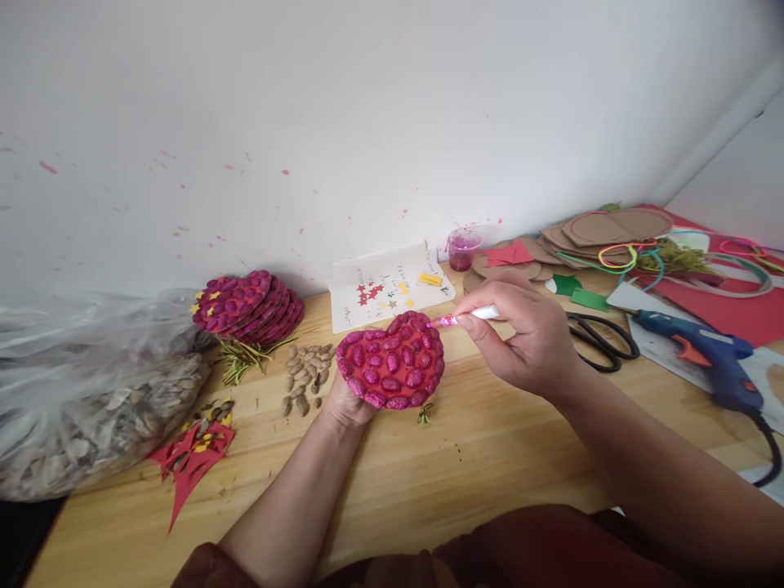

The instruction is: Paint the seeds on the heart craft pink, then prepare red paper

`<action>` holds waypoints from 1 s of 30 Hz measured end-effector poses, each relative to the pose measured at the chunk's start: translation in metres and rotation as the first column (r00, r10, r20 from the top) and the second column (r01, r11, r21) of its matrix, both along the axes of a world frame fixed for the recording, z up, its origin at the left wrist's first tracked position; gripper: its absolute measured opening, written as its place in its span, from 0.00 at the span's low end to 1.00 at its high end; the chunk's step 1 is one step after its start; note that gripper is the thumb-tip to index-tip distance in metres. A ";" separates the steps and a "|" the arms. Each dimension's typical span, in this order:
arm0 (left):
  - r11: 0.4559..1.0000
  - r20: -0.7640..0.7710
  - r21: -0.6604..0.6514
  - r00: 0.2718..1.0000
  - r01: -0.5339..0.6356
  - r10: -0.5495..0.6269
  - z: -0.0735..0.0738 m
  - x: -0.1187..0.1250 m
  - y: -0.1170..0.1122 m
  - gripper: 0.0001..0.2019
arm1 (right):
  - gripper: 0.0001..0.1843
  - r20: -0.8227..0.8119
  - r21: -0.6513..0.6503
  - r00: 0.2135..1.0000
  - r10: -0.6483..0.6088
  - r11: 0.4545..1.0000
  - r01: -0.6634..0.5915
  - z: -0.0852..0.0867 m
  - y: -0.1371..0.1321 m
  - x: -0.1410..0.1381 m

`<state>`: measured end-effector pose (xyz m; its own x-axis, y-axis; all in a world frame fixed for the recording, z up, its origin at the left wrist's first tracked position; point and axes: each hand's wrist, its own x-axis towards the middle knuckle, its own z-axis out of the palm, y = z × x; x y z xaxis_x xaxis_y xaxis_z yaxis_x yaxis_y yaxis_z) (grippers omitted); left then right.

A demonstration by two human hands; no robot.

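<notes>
A heart-shaped piece, covered with magenta-painted shells on a red base, is held just above the wooden surface at the middle of the view. It is supported from below by the left hand, whose grip is closed under its lower edge and largely hidden by it. A white-handled brush is pinched in the narrow grip of the right hand, and its pink tip is laid against the heart's upper right edge. A stack of finished hearts is leaned near the wall to the left, with a pile of loose shells beside it and a plastic bag further left. A cup of pink paint, black scissors and a blue glue gun are seen to the right.
</notes>
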<state>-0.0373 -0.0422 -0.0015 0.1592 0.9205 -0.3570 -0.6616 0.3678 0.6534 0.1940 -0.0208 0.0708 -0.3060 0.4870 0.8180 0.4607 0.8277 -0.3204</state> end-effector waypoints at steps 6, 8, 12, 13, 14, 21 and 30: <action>1.000 -0.015 0.005 1.000 -0.010 0.010 0.003 0.000 -0.002 0.07 | 0.05 0.013 -0.002 1.000 -0.009 1.000 0.009 0.001 -0.001 0.002; 1.000 -0.013 0.008 1.000 -0.013 0.013 0.003 0.000 -0.002 0.07 | 0.05 0.016 -0.005 1.000 -0.013 1.000 0.013 0.001 0.000 0.002; 0.999 -0.009 0.033 1.000 -0.024 0.024 0.002 0.001 -0.001 0.07 | 0.06 0.028 -0.007 0.999 -0.020 1.000 0.020 0.001 -0.001 0.001; 0.999 -0.009 0.042 1.000 -0.027 0.027 0.001 0.001 -0.001 0.07 | 0.06 0.024 -0.010 1.000 -0.015 1.000 0.016 0.001 -0.002 0.001; 0.998 -0.015 0.049 1.000 -0.026 0.027 0.000 0.001 0.000 0.07 | 0.06 0.015 -0.014 1.000 -0.007 1.000 0.007 0.001 -0.003 0.001; 0.994 -0.057 0.097 0.998 0.040 -0.035 -0.003 0.004 0.004 0.12 | 0.05 0.015 -0.047 0.997 0.074 0.996 -0.074 0.000 -0.005 -0.003; 0.997 -0.074 0.075 0.997 0.011 -0.005 -0.002 0.003 0.002 0.12 | 0.05 0.092 -0.007 0.994 0.055 0.998 -0.054 0.001 -0.005 -0.003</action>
